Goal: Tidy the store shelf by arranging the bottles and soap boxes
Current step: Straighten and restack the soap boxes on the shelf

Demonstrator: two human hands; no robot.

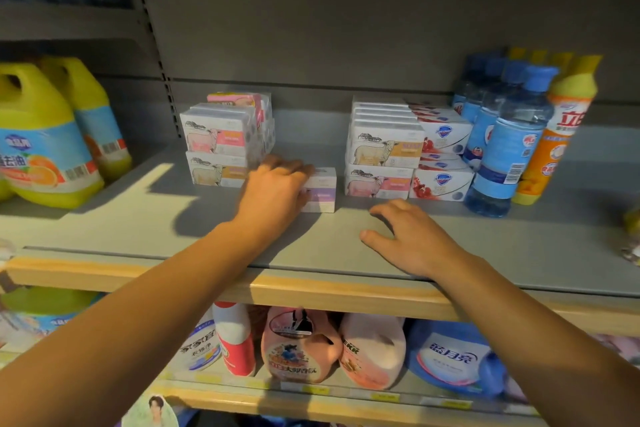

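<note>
One loose soap box remains between two stacked groups.
Left hand (273, 191) grips the small white-and-lilac cardboard soap box (320, 189) on the grey metal shelf (138, 218); right hand (412, 239) rests spread flat nearby. Blue-capped clear plastic bottles (509, 149) already stand grouped at right.

Soap boxes (381, 149) stand left of bottles (505, 146).

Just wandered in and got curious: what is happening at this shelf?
A person is tidying soap boxes. The left hand grips a lone purple soap box standing between two stacks of sheep-print boxes. The right hand rests flat on the shelf. Blue bottles stand at the right.
</note>
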